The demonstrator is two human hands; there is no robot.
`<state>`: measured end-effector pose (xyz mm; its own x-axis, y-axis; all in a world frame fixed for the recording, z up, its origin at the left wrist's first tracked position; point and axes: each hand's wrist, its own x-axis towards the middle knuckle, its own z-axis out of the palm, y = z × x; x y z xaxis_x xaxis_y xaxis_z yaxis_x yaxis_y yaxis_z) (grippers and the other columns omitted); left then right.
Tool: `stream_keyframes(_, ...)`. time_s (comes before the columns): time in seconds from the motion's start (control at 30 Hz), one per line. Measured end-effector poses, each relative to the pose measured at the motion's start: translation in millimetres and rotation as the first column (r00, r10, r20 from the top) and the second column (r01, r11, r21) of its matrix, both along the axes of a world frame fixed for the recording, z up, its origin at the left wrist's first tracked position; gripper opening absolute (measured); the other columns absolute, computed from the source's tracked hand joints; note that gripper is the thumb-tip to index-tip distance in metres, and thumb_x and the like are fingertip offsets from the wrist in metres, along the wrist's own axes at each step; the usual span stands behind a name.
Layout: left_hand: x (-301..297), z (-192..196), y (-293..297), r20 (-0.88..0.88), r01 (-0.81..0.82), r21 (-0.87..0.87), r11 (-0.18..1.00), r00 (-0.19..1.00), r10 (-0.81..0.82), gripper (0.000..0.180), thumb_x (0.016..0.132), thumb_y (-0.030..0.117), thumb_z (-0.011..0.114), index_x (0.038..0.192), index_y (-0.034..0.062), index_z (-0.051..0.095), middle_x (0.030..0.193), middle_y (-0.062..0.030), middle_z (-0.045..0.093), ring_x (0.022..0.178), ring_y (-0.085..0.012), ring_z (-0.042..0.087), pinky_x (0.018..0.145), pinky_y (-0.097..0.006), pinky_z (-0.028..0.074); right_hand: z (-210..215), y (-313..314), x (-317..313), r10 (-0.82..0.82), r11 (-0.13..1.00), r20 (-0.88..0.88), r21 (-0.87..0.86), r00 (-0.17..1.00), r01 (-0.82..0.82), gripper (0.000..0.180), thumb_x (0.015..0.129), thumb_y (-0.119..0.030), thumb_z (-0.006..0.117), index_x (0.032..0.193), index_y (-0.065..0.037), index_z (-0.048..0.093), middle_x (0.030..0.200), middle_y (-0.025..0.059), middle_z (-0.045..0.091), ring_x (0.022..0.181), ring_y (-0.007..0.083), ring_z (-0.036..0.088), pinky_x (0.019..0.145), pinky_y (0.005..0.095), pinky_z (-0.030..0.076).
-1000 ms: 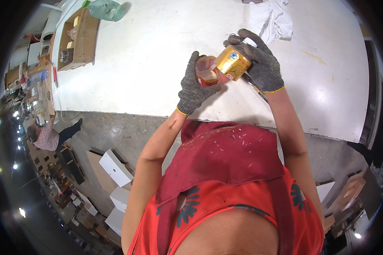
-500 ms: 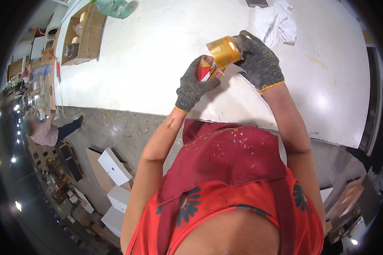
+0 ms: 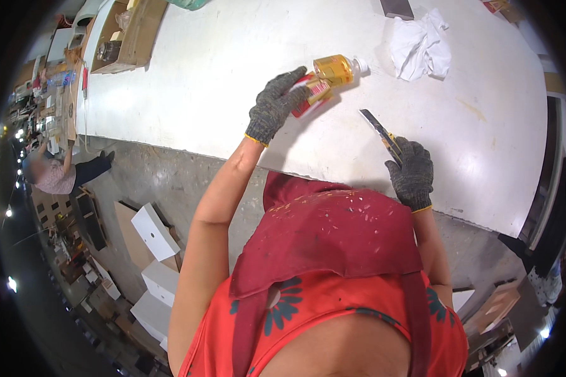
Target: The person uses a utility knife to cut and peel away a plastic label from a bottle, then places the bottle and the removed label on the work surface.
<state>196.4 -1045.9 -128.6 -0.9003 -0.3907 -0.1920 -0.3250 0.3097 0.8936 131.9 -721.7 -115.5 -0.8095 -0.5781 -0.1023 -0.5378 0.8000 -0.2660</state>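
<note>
A small clear bottle (image 3: 329,74) of amber liquid lies on its side on the white table, its white cap pointing to two o'clock and its red-labelled base to eight o'clock. A utility knife (image 3: 381,133) with a yellow body lies at its five o'clock, blade out and aimed at eleven o'clock.

The white table (image 3: 195,75) is being lit brightly from overhead; edges are being bent and darkened toward the fisheye rim.

One bottle (image 3: 330,75), one knife (image 3: 380,133), one rag (image 3: 421,45), perhaps three white boxes (image 3: 155,232).
</note>
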Motion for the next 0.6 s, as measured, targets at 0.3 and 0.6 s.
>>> stream_keyframes(0.3,9,5,14,-0.133,-0.052,-0.577,0.815,0.991,-0.031,0.083,0.063,0.041,0.083,0.129,0.0051,0.049,0.125,-0.0191,0.051,0.117,-0.0332,0.048,0.097,-0.042,0.043,-31,2,-20,-0.023,0.979,0.296,-0.185,0.955,0.081,0.035,0.074,-0.017,0.072,0.106,-0.011,0.059,0.088,0.0112,0.062,0.079,0.0270,0.060,0.069,0.0402,0.050)
stream_keyframes(0.6,3,-2,-2,-0.045,-0.021,-0.196,0.980,0.999,0.012,0.072,0.066,0.029,0.085,0.126,0.0099,0.052,0.119,-0.0099,0.055,0.110,-0.0211,0.056,0.094,-0.034,0.050,-15,-92,-49,0.205,0.923,0.184,-0.363,0.961,-0.127,0.030,0.090,-0.025,0.060,0.113,-0.006,0.056,0.086,0.0104,0.064,0.070,0.0215,0.062,0.059,0.0330,0.050)
